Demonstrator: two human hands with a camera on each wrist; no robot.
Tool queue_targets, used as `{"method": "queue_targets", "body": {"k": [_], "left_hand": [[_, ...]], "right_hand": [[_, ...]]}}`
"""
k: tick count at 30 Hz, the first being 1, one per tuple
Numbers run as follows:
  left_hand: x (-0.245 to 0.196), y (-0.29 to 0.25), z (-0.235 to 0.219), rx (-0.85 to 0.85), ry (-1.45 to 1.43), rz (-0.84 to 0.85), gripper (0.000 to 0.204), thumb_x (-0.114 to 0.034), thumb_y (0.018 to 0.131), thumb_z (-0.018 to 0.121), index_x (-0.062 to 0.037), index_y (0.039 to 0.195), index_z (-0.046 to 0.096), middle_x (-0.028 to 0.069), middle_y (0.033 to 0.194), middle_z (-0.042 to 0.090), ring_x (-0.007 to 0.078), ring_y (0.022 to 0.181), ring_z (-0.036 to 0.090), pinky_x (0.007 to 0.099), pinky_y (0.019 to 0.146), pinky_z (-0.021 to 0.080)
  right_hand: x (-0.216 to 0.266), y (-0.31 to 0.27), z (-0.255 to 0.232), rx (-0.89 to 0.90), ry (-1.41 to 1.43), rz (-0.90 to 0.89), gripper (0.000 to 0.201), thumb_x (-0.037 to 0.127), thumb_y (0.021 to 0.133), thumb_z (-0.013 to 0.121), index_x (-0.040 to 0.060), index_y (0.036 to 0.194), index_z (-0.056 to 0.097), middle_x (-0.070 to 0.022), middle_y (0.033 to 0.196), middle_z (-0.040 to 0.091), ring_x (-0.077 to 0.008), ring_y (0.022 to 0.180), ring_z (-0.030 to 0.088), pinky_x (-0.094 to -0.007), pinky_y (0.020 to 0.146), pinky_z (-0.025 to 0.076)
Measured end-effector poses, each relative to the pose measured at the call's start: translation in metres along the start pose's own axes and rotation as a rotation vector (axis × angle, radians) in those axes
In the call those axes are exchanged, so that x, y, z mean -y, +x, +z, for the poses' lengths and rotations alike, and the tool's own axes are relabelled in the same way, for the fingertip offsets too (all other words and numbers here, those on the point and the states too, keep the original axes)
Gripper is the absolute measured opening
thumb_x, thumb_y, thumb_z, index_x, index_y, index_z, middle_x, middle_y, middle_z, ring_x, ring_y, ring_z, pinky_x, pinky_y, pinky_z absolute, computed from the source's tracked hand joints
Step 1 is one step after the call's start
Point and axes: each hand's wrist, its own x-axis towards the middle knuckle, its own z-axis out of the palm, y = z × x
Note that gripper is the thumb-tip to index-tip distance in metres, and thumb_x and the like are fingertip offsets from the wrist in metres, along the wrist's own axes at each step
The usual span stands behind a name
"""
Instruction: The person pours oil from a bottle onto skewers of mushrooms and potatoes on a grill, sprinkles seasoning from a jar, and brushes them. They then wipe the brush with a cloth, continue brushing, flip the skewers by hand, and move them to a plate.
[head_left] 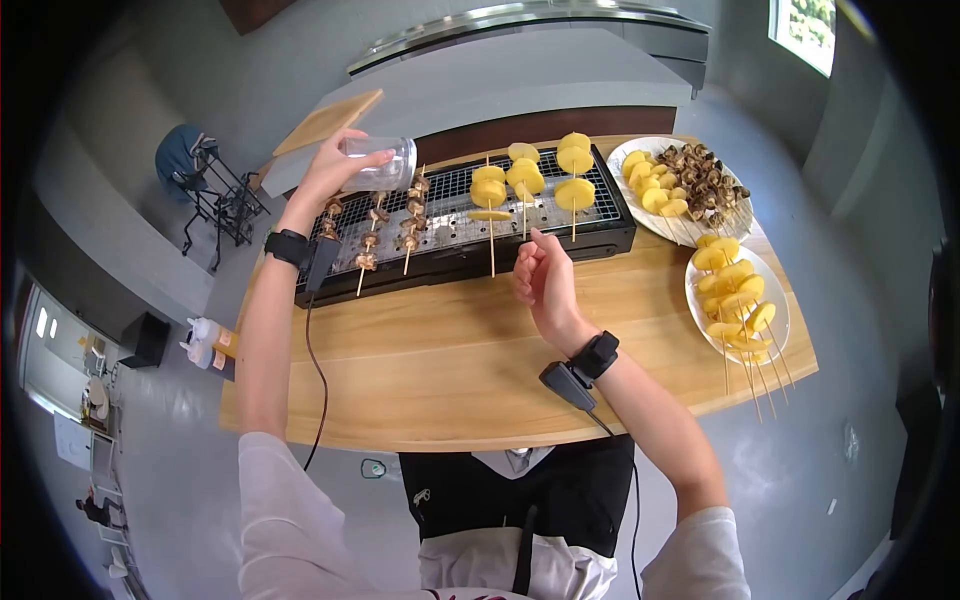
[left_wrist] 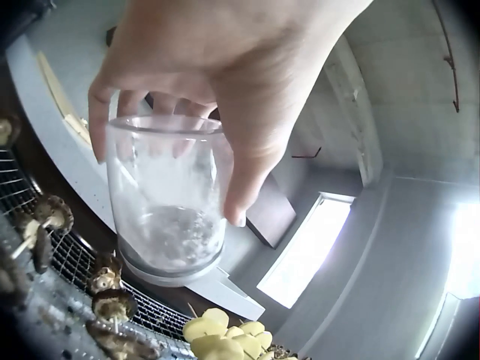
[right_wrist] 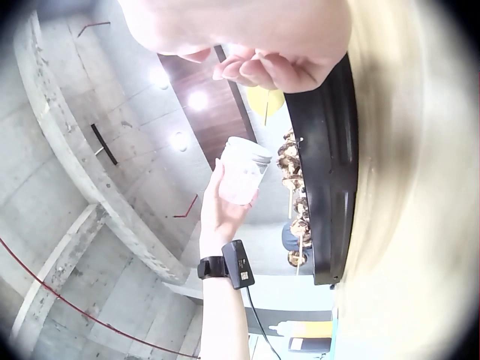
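My left hand [head_left: 325, 178] grips a clear jar [head_left: 397, 163] tilted sideways above the left half of the black grill [head_left: 450, 262]. Whitish grains [left_wrist: 176, 238] gather at the jar's far end in the left wrist view. Below it, several mushroom skewers [head_left: 412, 225] lie across the grill's mesh. Farther right on the grill are potato-slice skewers [head_left: 488, 190], their sticks jutting over the front edge. Just in front of these, my right hand [head_left: 550, 288] hovers with loosely curled fingers, holding nothing.
On the wooden table [head_left: 450, 360], a white plate [head_left: 622, 205] of potato and mushroom skewers stands at right, with a second plate [head_left: 697, 318] of potato skewers nearer. Squeeze bottles [head_left: 212, 345] stand at the left edge. Behind the grill is a grey counter [head_left: 520, 85] with a wooden board [head_left: 325, 122].
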Motion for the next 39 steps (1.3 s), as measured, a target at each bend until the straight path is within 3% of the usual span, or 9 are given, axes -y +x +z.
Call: {"method": "queue_targets", "body": {"k": [2,5,10,13,21,27,29,32,39], "left_hand": [[0.000,0.002,0.003,0.031,-0.073,0.002,0.082,-0.046,0.060,0.088,0.0029,0.117,0.056,0.0153,0.105,0.063,0.0214,0.096,0.062,0.0305,0.083,0.049],[0.003,0.008,0.005,0.037,0.111,0.062,0.082,-0.047,0.061,0.088,0.0028,0.117,0.057,0.0153,0.106,0.063,0.0217,0.096,0.062,0.0311,0.084,0.049],[0.002,0.012,0.013,-0.190,0.122,0.035,0.079,-0.052,0.061,0.085,0.0019,0.113,0.058,0.0166,0.106,0.064,0.0246,0.096,0.063,0.0326,0.083,0.050],[-0.010,0.011,0.015,-0.186,0.246,0.150,0.077,-0.050,0.064,0.084,0.0017,0.115,0.059,0.0122,0.100,0.063,0.0210,0.093,0.061,0.0307,0.083,0.048],[-0.011,0.006,0.005,-0.077,0.259,0.105,0.082,-0.051,0.059,0.085,0.0024,0.115,0.059,0.0172,0.107,0.065,0.0243,0.098,0.063,0.0330,0.084,0.050],[-0.023,-0.007,-0.006,-0.031,0.119,0.088,0.080,-0.050,0.061,0.086,0.0027,0.114,0.058,0.0153,0.104,0.064,0.0225,0.097,0.063,0.0324,0.084,0.049],[-0.018,-0.010,-0.002,-0.137,0.103,0.151,0.076,-0.048,0.062,0.087,0.0022,0.112,0.058,0.0148,0.102,0.064,0.0215,0.095,0.063,0.0318,0.081,0.050],[-0.033,-0.032,-0.009,-0.209,-0.027,0.073,0.073,-0.046,0.063,0.087,0.0020,0.110,0.058,0.0143,0.104,0.063,0.0205,0.093,0.062,0.0308,0.079,0.050],[-0.025,-0.054,-0.014,-0.125,-0.090,0.020,0.077,-0.047,0.063,0.087,0.0016,0.114,0.058,0.0137,0.103,0.062,0.0191,0.095,0.061,0.0303,0.079,0.049]], "right_hand": [[0.001,-0.002,0.002,0.010,-0.002,0.009,0.032,0.041,0.093,0.051,0.0163,0.073,0.045,0.0038,0.054,0.036,-0.0100,0.046,0.034,-0.0247,0.043,0.023],[0.002,-0.005,0.007,-0.022,-0.004,0.017,0.032,0.042,0.094,0.051,0.0178,0.073,0.044,0.0070,0.052,0.036,-0.0069,0.045,0.033,-0.0233,0.043,0.024],[0.005,-0.002,0.004,-0.020,0.031,-0.012,0.032,0.042,0.094,0.051,0.0179,0.073,0.044,0.0071,0.052,0.036,-0.0070,0.045,0.034,-0.0230,0.044,0.025],[0.004,-0.002,0.003,0.027,0.006,-0.030,0.033,0.042,0.094,0.051,0.0179,0.073,0.044,0.0070,0.052,0.036,-0.0072,0.045,0.033,-0.0231,0.044,0.025],[0.003,0.000,0.000,-0.012,-0.013,-0.045,0.033,0.041,0.095,0.050,0.0180,0.072,0.044,0.0071,0.052,0.035,-0.0071,0.045,0.032,-0.0233,0.044,0.024],[0.003,0.001,0.002,0.016,-0.022,-0.035,0.032,0.041,0.095,0.050,0.0183,0.072,0.044,0.0072,0.052,0.035,-0.0068,0.045,0.032,-0.0230,0.044,0.023],[-0.001,-0.003,0.002,0.006,-0.012,-0.032,0.032,0.041,0.094,0.050,0.0183,0.072,0.044,0.0073,0.052,0.035,-0.0068,0.045,0.032,-0.0229,0.044,0.023],[0.006,0.000,0.003,-0.003,-0.005,-0.036,0.032,0.041,0.094,0.050,0.0185,0.073,0.044,0.0075,0.052,0.035,-0.0063,0.045,0.032,-0.0225,0.044,0.023],[0.002,0.002,0.001,-0.001,-0.030,-0.023,0.031,0.040,0.094,0.052,0.0191,0.072,0.043,0.0078,0.053,0.035,-0.0060,0.046,0.032,-0.0226,0.044,0.023]]}}
